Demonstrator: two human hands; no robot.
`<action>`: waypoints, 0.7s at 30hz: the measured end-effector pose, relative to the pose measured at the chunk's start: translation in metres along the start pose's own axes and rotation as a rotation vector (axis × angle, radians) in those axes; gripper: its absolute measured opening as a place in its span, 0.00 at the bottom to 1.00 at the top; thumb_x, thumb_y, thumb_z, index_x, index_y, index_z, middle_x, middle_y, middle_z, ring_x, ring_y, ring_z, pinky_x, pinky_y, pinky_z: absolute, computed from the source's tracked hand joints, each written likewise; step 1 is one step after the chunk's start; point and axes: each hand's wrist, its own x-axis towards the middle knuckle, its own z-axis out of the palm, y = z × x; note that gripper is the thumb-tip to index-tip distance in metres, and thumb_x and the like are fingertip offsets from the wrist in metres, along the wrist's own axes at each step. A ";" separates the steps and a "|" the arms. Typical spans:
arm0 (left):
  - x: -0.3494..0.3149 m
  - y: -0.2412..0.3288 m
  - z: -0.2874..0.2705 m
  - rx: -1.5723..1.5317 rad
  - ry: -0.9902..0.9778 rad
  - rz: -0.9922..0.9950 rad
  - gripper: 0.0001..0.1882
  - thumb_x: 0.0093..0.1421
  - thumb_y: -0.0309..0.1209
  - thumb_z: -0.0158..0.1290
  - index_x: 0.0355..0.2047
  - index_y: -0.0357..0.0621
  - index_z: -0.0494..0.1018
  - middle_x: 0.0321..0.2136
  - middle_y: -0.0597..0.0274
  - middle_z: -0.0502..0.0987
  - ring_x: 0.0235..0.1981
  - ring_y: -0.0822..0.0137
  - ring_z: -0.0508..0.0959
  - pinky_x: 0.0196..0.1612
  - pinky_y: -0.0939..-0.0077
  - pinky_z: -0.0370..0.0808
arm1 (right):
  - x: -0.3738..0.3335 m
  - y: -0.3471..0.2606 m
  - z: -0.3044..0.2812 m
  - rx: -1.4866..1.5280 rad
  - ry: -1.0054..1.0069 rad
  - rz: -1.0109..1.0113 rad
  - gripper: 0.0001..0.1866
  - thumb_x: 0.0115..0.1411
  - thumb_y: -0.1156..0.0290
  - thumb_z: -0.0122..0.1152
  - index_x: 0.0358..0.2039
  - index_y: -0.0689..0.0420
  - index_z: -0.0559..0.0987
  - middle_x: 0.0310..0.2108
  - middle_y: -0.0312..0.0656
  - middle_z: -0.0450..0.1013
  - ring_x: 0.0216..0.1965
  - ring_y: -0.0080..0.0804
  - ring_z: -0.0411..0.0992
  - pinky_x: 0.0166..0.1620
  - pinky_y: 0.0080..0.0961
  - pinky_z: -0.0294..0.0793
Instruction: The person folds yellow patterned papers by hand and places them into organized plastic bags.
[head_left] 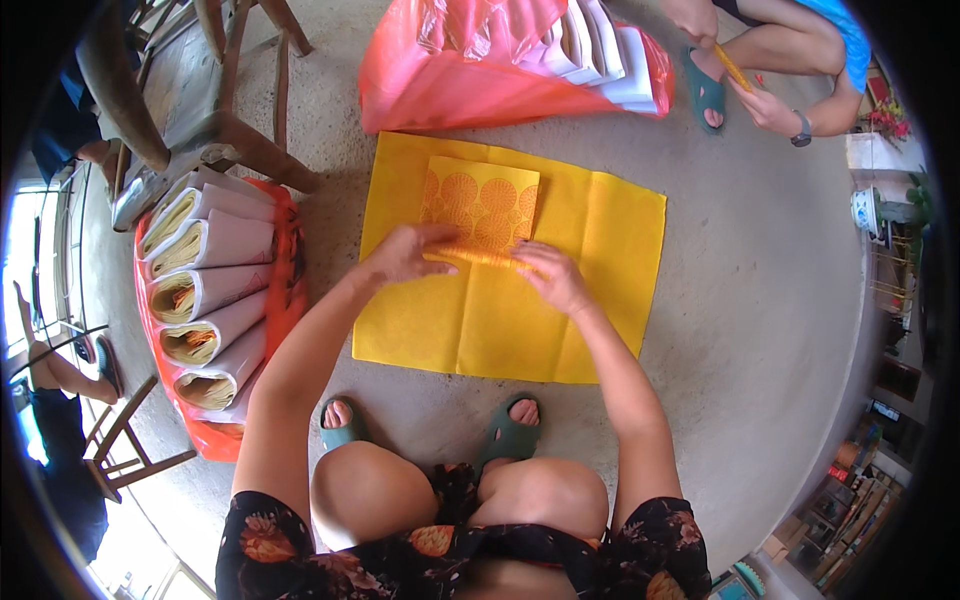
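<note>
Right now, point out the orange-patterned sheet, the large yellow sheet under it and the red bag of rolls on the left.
Orange-patterned sheet (483, 203): head view, middle of its printed face.
Large yellow sheet (612, 270): head view, bare area toward its right edge.
Red bag (214, 441): head view, plastic at its lower end.

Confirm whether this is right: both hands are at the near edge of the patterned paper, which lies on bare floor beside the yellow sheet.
Not quite: in the head view, the patterned paper lies on the yellow sheet, not beside it. The left hand and right hand are at the paper's near edge.
</note>
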 end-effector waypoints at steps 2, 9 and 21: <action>0.003 -0.019 -0.018 -0.061 0.132 -0.108 0.29 0.56 0.30 0.66 0.56 0.34 0.71 0.48 0.50 0.79 0.48 0.65 0.78 0.51 0.69 0.75 | 0.009 0.001 0.007 0.307 0.087 0.205 0.13 0.58 0.68 0.68 0.43 0.59 0.83 0.41 0.45 0.81 0.45 0.37 0.79 0.48 0.27 0.78; 0.023 -0.006 0.000 0.698 0.536 -0.020 0.31 0.51 0.33 0.66 0.56 0.40 0.71 0.58 0.48 0.70 0.56 0.58 0.71 0.57 0.56 0.69 | 0.044 0.028 0.018 0.602 0.180 0.650 0.14 0.59 0.70 0.68 0.43 0.64 0.81 0.23 0.36 0.78 0.25 0.16 0.74 0.28 0.17 0.73; 0.048 0.046 0.018 1.288 -0.019 0.432 0.31 0.53 0.38 0.60 0.55 0.36 0.70 0.67 0.49 0.57 0.69 0.53 0.57 0.68 0.56 0.59 | 0.066 0.054 0.008 0.724 0.006 0.721 0.14 0.57 0.70 0.69 0.41 0.63 0.81 0.31 0.40 0.80 0.24 0.23 0.76 0.22 0.20 0.75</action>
